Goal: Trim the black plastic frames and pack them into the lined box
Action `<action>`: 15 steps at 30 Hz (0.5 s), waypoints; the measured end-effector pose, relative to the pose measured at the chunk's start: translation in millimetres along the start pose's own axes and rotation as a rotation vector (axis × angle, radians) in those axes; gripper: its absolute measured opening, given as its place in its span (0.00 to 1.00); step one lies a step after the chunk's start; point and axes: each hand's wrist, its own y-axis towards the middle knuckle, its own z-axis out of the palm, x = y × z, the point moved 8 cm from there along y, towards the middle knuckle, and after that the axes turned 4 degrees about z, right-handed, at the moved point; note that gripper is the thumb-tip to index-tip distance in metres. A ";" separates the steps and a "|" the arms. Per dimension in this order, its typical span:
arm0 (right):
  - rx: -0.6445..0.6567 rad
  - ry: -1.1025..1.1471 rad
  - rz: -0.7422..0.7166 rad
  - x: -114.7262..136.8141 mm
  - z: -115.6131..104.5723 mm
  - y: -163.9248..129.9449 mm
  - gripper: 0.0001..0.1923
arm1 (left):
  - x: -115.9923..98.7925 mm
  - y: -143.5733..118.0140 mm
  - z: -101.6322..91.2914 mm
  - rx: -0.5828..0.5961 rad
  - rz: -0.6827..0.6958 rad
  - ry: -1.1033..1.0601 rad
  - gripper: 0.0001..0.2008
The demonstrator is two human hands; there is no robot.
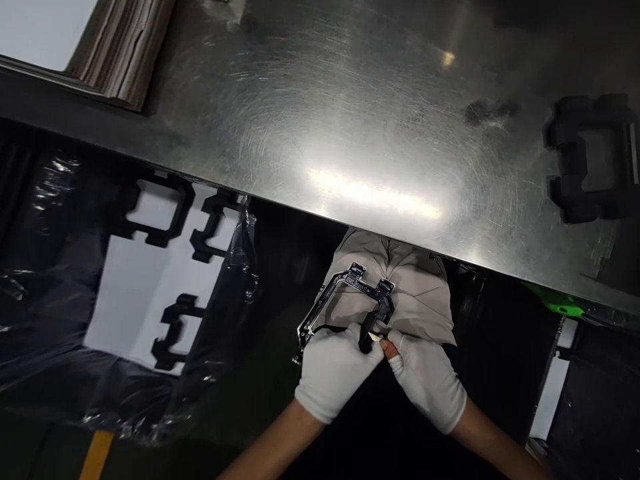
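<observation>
A black bracket-like frame (pixel 367 290) with open sides and small holes at its corners is held low, in front of the seated lap. My left hand (pixel 337 370), in a white glove, is closed around the frame's near part. My right hand (pixel 425 377) wears a white glove with the thumb tip bare. It is closed in a pinch beside the frame's near end, touching or almost touching my left hand. Between the hands shows a small pale pointed piece (pixel 375 338), like a blade tip; the rest of it is hidden by the fingers.
The metal table (pixel 350 133) spans the top, its edge just beyond my lap. Black frames (pixel 595 157) lie at its right, a thick sheet stack (pixel 120 53) at upper left. Left of me, a dark plastic-lined container (pixel 133 373) holds white sheets (pixel 130 293) and several black frames (pixel 175 330).
</observation>
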 end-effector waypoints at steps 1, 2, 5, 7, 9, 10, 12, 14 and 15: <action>0.002 0.007 0.008 -0.1 0.4 0.0 0.23 | -0.1 0.4 -0.1 -0.011 0.001 -0.003 0.20; 0.008 0.015 0.019 -0.3 0.8 0.1 0.24 | 0.1 0.6 -0.2 -0.021 -0.003 -0.007 0.20; 0.028 0.026 0.060 -1.7 1.7 0.7 0.26 | 0.1 0.8 0.1 -0.032 -0.020 -0.015 0.23; 0.027 0.032 0.067 -2.3 1.6 1.5 0.26 | -0.1 0.6 0.1 -0.034 -0.035 -0.014 0.23; 0.004 0.054 0.048 -2.6 0.1 2.4 0.27 | 0.3 0.9 0.0 -0.039 -0.054 -0.015 0.22; -0.010 0.071 0.032 -2.6 -1.1 2.9 0.27 | 1.6 1.3 0.0 -0.041 -0.072 -0.015 0.22; -0.038 0.116 -0.010 -2.5 -4.7 3.5 0.30 | 6.4 3.2 0.6 -0.028 -0.114 -0.048 0.22; -0.058 0.187 -0.066 -0.7 -10.3 3.7 0.32 | 12.4 6.6 2.3 0.016 -0.146 -0.200 0.19; -0.067 0.232 -0.093 0.8 -14.1 3.6 0.33 | 15.3 8.7 3.1 0.048 -0.157 -0.321 0.18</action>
